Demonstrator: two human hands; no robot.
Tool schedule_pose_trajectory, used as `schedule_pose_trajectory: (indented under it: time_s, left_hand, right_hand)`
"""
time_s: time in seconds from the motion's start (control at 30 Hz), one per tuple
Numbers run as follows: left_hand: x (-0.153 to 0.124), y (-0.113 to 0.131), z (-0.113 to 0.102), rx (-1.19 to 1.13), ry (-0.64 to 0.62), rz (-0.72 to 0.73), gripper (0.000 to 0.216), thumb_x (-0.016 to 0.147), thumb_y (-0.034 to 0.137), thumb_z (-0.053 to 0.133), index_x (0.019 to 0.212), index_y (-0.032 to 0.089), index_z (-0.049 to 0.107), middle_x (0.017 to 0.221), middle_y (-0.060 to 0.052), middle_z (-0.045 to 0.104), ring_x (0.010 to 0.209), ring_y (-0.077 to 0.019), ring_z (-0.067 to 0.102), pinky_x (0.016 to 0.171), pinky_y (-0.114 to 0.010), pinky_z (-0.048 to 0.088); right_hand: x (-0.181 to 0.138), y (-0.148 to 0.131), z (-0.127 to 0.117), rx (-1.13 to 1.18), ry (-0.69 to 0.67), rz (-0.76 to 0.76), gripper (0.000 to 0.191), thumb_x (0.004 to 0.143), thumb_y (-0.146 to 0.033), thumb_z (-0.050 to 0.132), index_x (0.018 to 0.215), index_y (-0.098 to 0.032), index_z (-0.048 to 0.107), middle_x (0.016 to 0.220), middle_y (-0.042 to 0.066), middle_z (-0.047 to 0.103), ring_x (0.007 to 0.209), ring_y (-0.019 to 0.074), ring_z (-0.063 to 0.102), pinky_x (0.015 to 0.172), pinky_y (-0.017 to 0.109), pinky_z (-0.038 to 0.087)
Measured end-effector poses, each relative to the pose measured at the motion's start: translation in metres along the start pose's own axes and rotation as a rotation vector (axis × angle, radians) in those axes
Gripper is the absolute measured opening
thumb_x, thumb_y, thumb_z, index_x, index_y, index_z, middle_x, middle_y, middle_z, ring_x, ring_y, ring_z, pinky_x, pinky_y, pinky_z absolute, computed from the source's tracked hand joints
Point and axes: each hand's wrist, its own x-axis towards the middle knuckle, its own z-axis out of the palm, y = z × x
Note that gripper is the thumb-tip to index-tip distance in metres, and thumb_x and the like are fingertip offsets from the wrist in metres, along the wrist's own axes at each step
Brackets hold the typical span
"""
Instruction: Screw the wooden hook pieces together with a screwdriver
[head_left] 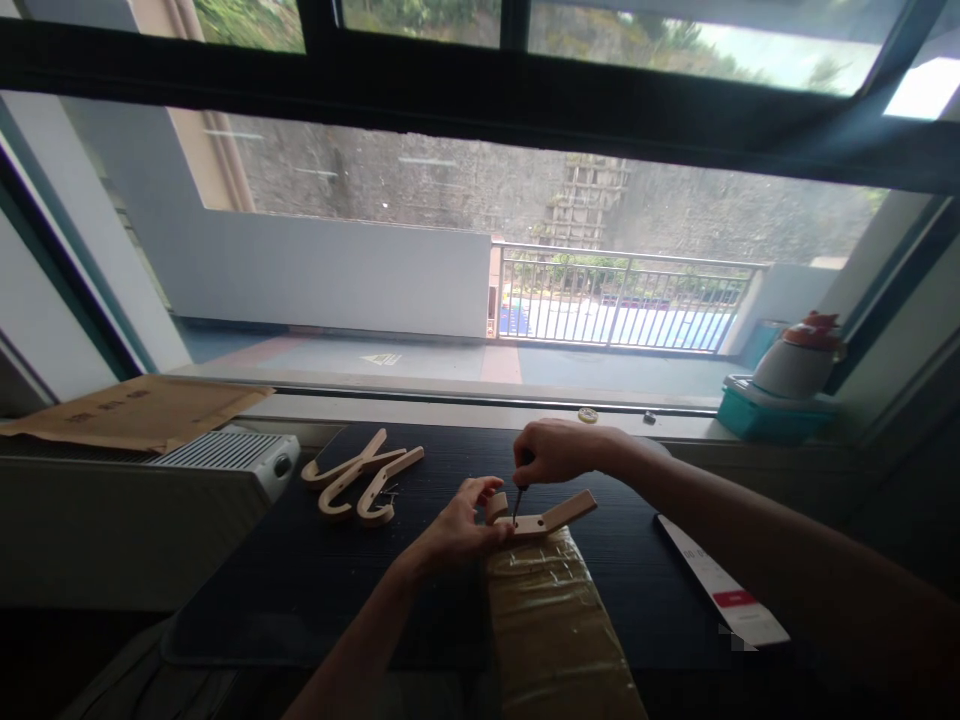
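My right hand [551, 452] is closed around the handle of a screwdriver [519, 502], its shaft pointing down. The tip meets a curved wooden hook [564, 512] near one of the holes in its flat middle part. My left hand [472, 520] grips the hook's curled end, with thumb and fingers on either side. Beneath the hook lies a long package [555, 620] wrapped in shiny brown tape, at the table's near side. Several more wooden hooks [367, 480] lie in a loose pile to the left, with small screws [390, 492] beside them.
All this rests on a dark table [420, 620]. A phone [724, 585] lies at the right, under my forearm. On the sill stand a teal box [776, 412] with a white and orange container [799, 358] and a tape roll [588, 414]. A brown envelope [135, 410] lies left.
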Motion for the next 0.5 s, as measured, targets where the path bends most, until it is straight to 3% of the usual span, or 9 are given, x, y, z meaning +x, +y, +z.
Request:
schedule_pose_trajectory:
  time_s: [0.1,0.17,0.27,0.33,0.43,0.5]
  left_hand:
    - [-0.037,-0.005,0.002,0.003,0.328,-0.081,0.052,0.068,0.046,0.062,0.11,0.016,0.055,0.114,-0.012,0.055,0.105,-0.0278,0.053,0.087,-0.038,0.044]
    - [-0.067,-0.017,0.014,-0.067,0.438,-0.183,0.054,0.07,0.054,0.057,0.108,0.015,0.053,0.103,-0.011,0.058,0.099,-0.0271,0.056,0.084,-0.037,0.046]
    - [-0.105,-0.032,0.039,-0.117,0.426,-0.335,0.063,0.069,0.063,0.053,0.109,0.014,0.05,0.087,-0.007,0.06,0.088,-0.025,0.06,0.078,-0.034,0.047]
    - [-0.117,-0.032,0.05,-0.082,0.365,-0.37,0.071,0.071,0.067,0.047,0.119,0.014,0.044,0.09,-0.007,0.062,0.089,-0.0243,0.061,0.081,-0.033,0.046]
    - [-0.114,-0.017,0.051,0.045,0.197,-0.376,0.079,0.074,0.068,0.042,0.131,0.013,0.038,0.1,-0.01,0.063,0.096,-0.0266,0.06,0.085,-0.035,0.044]
    - [-0.103,-0.005,0.046,0.191,0.175,-0.342,0.083,0.069,0.067,0.052,0.13,0.011,0.044,0.12,-0.015,0.057,0.112,-0.0308,0.052,0.092,-0.036,0.039]
  right_hand:
    - [-0.016,-0.001,0.006,0.014,0.11,-0.021,0.019,0.075,-0.034,0.058,0.078,-0.022,0.072,0.069,0.0,0.066,0.057,0.0109,0.052,0.052,0.024,0.033]
    - [-0.028,0.0,0.01,0.035,0.188,-0.038,0.019,0.075,-0.035,0.058,0.078,-0.022,0.072,0.069,0.0,0.066,0.058,0.0114,0.052,0.052,0.024,0.033]
    - [-0.046,0.006,0.018,0.134,0.3,-0.03,0.019,0.075,-0.036,0.059,0.077,-0.022,0.072,0.069,0.0,0.066,0.057,0.0119,0.052,0.052,0.024,0.033]
    - [-0.056,0.014,0.032,0.263,0.419,0.006,0.019,0.074,-0.037,0.059,0.077,-0.022,0.072,0.07,0.0,0.067,0.06,0.0132,0.054,0.054,0.025,0.036]
    - [-0.072,0.023,0.073,0.63,0.597,0.091,0.026,0.074,-0.042,0.059,0.086,-0.022,0.072,0.076,0.002,0.069,0.068,0.0169,0.06,0.061,0.027,0.044]
    - [-0.082,0.023,0.109,0.929,0.668,0.133,0.034,0.07,-0.046,0.063,0.09,-0.02,0.071,0.083,0.004,0.07,0.076,0.0202,0.062,0.067,0.03,0.048]
